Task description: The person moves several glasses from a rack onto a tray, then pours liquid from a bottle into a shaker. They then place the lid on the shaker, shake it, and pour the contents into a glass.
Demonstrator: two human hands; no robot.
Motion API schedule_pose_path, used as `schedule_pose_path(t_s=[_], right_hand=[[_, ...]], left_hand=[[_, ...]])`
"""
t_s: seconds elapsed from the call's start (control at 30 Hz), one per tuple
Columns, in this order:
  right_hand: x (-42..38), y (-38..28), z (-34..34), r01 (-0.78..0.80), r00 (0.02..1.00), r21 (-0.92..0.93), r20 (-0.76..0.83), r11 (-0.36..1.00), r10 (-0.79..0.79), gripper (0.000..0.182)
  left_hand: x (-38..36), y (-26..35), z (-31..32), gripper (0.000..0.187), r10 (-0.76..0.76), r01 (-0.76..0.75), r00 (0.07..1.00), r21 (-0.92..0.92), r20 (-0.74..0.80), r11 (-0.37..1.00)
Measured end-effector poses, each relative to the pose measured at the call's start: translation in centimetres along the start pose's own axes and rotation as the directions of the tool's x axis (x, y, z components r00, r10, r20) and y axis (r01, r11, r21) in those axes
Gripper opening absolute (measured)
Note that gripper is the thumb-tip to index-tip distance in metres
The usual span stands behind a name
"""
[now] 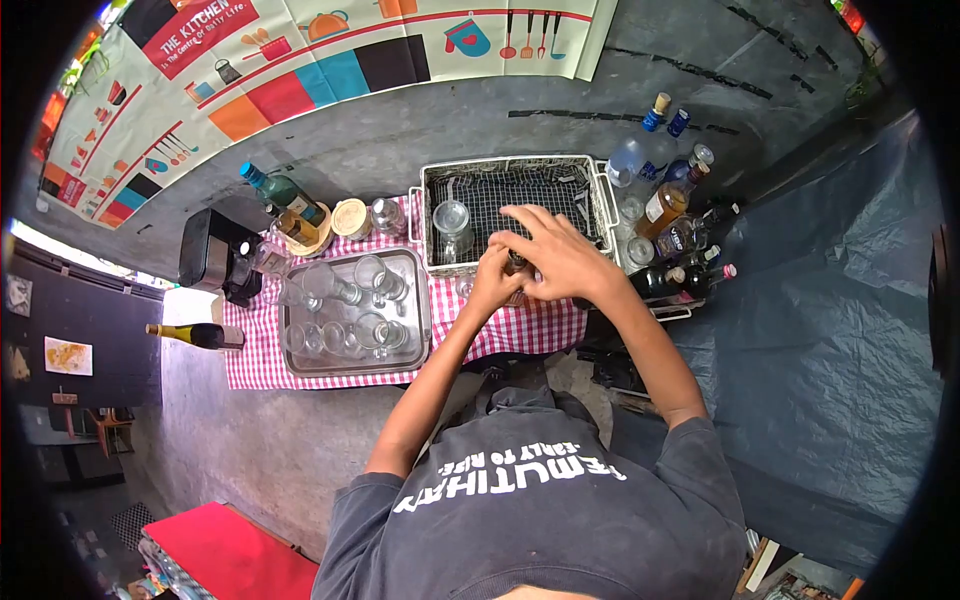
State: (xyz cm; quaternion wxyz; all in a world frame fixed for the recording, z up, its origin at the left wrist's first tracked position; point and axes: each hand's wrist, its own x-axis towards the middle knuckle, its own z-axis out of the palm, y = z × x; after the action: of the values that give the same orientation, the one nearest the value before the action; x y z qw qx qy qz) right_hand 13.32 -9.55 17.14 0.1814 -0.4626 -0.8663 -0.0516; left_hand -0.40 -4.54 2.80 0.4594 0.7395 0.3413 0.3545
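Observation:
Both of my hands meet at the front edge of a white wire basket (pixel 520 160). My left hand (pixel 492 282) has its fingers wrapped round a small dark object, perhaps a bottle top, mostly hidden between the hands. Over the same object, my right hand (pixel 560 255) arches with its fingers bent and its thumb near my left fingers. Inside the basket, left of my hands, a clear glass (pixel 452 222) stands on the black mesh. Below the hands, on the red checkered cloth (pixel 520 330), something amber shows in part.
A metal tray (pixel 355 368) of several glasses lies to the left. Behind it are a teal bottle (pixel 285 192), a jar (pixel 387 215) and a black machine (pixel 212 255). A dark wine bottle (pixel 200 335) stands far left. Several bottles, one amber (pixel 664 207), crowd the basket's right side.

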Motion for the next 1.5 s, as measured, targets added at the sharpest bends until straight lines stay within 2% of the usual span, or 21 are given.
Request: schedule_pose_path(t_s=[0.03,0.07,0.1,0.13,0.2,0.23,0.33,0.37,0.4,0.47,0.67,0.8,0.9,1.03,1.07,1.13,1.2,1.27,1.43,1.47,1.5], right_hand=[[0.1,-0.2,-0.1,-0.166,0.981,0.101,0.117,0.981,0.154,0.043],[0.3,-0.5,-0.4,-0.337,0.925,0.18,0.246,0.924,0.29,0.042],[1.8,-0.8,-1.9,-0.518,0.754,0.089,0.518,0.851,0.404,0.043],[1.5,-0.5,-1.3,-0.519,0.753,0.089,0.519,0.85,0.405,0.043],[0.7,0.3,0.7,-0.309,0.909,0.153,0.339,0.939,0.244,0.046],[0.3,0.7,0.9,-0.087,0.993,0.196,0.098,0.977,0.069,0.046],[0.1,0.2,0.5,-0.099,0.993,0.126,-0.056,0.987,0.107,0.042],[0.3,-0.2,0.0,-0.24,0.969,0.213,0.104,0.947,0.223,0.038],[0.5,-0.1,0.2,-0.242,0.969,0.214,0.105,0.946,0.224,0.038],[0.7,0.3,0.8,-0.359,0.885,0.127,0.359,0.925,0.295,0.035],[0.4,1.2,-1.0,-0.128,0.99,0.374,0.101,0.918,0.097,0.032],[-0.9,1.8,-2.1,-0.283,0.959,0.479,0.118,0.831,0.259,0.032],[-4.0,2.6,0.8,-0.482,0.804,0.625,0.036,0.614,0.594,0.037],[-9.2,2.9,7.8,-0.476,0.644,0.795,0.024,0.376,0.764,0.055],[-10.3,2.6,10.1,-0.425,0.593,0.858,0.025,0.286,0.805,0.043],[-11.9,1.9,13.1,-0.497,0.587,0.774,-0.034,0.393,0.809,0.034],[-13.0,0.9,15.1,-0.581,0.533,0.737,0.023,0.345,0.846,0.025],[-14.2,0.7,18.0,-0.607,0.547,0.67,-0.038,0.428,0.836,0.02],[-14.1,0.4,20.0,-0.691,0.45,0.694,0.194,0.203,0.872,0.035],[-14.0,0.5,20.5,-0.691,0.451,0.695,0.2,0.199,0.87,0.035],[-13.9,0.7,21.2,-0.662,0.496,0.664,0.043,0.346,0.867,0.036]], left_hand=[[0.1,0.3,0.2,0.026,0.165,-0.174,0.983,-0.119,-0.079,0.978],[0.3,0.5,0.1,0.026,0.166,-0.174,0.983,-0.119,-0.079,0.978],[0.4,0.5,0.1,0.026,0.177,-0.182,0.982,-0.077,-0.066,0.98],[0.5,0.5,0.1,0.027,0.187,-0.189,0.981,-0.035,-0.052,0.981],[0.5,0.3,0.2,0.028,0.187,-0.191,0.98,-0.072,-0.06,0.979],[0.4,-0.1,0.3,0.029,0.198,-0.203,0.977,-0.067,-0.076,0.977],[0.3,0.7,0.0,0.03,0.172,-0.179,0.984,-0.166,-0.052,0.97],[0.4,0.8,0.0,0.029,0.208,-0.216,0.976,-0.139,-0.067,0.967],[0.5,0.7,0.1,0.028,0.244,-0.252,0.967,-0.111,-0.08,0.961],[0.5,0.5,0.1,0.024,0.23,-0.237,0.97,-0.1,-0.073,0.966],[0.4,0.3,0.3,0.019,0.267,-0.275,0.957,-0.06,-0.11,0.96],[0.2,1.5,-0.3,0.016,0.119,-0.121,0.993,-0.101,-0.019,0.988],[0.4,1.2,-0.2,0.014,0.19,-0.193,0.981,-0.109,-0.041,0.975],[0.2,0.8,-0.2,0.014,0.152,-0.154,0.988,-0.103,-0.032,0.983],[0.1,0.7,-0.1,0.014,0.154,-0.156,0.988,-0.101,-0.035,0.983],[0.2,1.1,-0.3,0.014,0.128,-0.128,0.992,-0.12,-0.011,0.984],[0.1,1.0,-0.1,0.015,0.147,-0.149,0.989,-0.102,-0.031,0.984],[0.1,1.4,-0.1,0.015,0.124,-0.126,0.992,-0.104,-0.021,0.987],[0.2,1.6,-0.2,0.014,0.103,-0.105,0.994,-0.083,-0.028,0.991],[0.2,1.6,-0.2,0.013,0.122,-0.124,0.992,-0.074,-0.038,0.989],[0.2,1.7,-0.1,0.013,0.115,-0.117,0.993,-0.072,-0.04,0.991]])
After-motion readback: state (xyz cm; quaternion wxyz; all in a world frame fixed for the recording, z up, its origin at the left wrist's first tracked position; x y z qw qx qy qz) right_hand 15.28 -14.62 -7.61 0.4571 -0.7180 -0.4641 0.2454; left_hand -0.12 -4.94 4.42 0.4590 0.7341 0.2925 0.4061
